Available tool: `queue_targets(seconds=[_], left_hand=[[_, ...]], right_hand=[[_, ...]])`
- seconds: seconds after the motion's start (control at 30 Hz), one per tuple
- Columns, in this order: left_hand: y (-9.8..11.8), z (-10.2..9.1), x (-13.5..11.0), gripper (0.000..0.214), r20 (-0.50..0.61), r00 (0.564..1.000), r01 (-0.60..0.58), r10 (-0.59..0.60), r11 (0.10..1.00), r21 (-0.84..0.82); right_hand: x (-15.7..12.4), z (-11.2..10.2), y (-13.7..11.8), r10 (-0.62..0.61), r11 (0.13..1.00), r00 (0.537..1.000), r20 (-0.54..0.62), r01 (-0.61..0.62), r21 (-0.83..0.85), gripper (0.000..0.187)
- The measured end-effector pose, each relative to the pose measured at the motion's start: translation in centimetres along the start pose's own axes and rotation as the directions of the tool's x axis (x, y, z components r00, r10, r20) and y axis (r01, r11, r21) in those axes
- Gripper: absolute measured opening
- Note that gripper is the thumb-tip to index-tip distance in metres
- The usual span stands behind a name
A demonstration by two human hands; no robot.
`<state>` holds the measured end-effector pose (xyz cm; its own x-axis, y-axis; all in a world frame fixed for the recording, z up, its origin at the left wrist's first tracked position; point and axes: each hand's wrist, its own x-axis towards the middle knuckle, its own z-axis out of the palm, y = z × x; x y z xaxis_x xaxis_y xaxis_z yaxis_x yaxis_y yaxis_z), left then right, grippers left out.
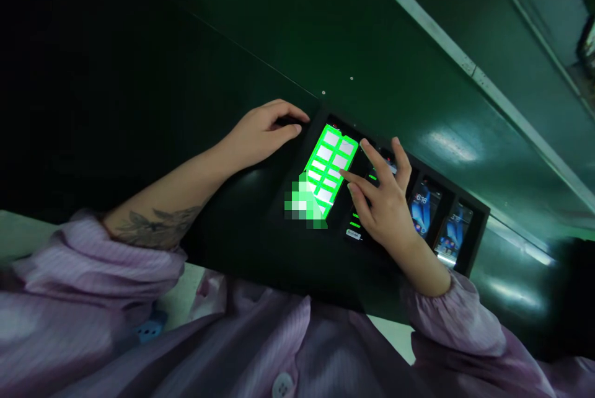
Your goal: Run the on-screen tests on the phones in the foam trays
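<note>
A smartphone point(331, 154) with a bright green and white grid on its screen lies in the leftmost slot of a black tray point(481, 224). The index fingertip of my right hand point(388, 203) is at the right side of that screen; whether it presses cannot be made out. The other right fingers are spread above the tray. Partly under this hand, a darker phone point(354, 224) shows green marks and a white label. My left hand point(267, 131) rests at the tray's left edge, thumb and index finger apart, holding nothing visible.
Two more phones point(424, 203) with lit blue screens lie in the right slots. The dark green table point(260, 38) extends behind the tray, with a pale metal strip point(432, 20) crossing it. A blurred patch covers the lower left of the bright phone.
</note>
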<state>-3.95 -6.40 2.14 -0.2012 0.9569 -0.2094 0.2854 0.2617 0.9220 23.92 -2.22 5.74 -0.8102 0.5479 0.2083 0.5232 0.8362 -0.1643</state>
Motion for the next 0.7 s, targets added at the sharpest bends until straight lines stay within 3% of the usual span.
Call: queue_targets(seconds=[0.43, 0.7], left_hand=[[-0.1, -0.2, -0.2, 0.032, 0.002, 1.000, 0.014, -0.014, 1.000, -0.018], [-0.2, 0.1, -0.1, 0.031, -0.008, 1.000, -0.021, 0.021, 0.999, -0.034]], right_hand=[[-0.9, -2.9, -0.5, 0.031, 0.997, 0.974, -0.224, -0.014, 0.075, 0.037], [-0.9, -0.3, -1.9, 0.033, 0.997, 0.995, -0.089, -0.026, 0.075, 0.030]])
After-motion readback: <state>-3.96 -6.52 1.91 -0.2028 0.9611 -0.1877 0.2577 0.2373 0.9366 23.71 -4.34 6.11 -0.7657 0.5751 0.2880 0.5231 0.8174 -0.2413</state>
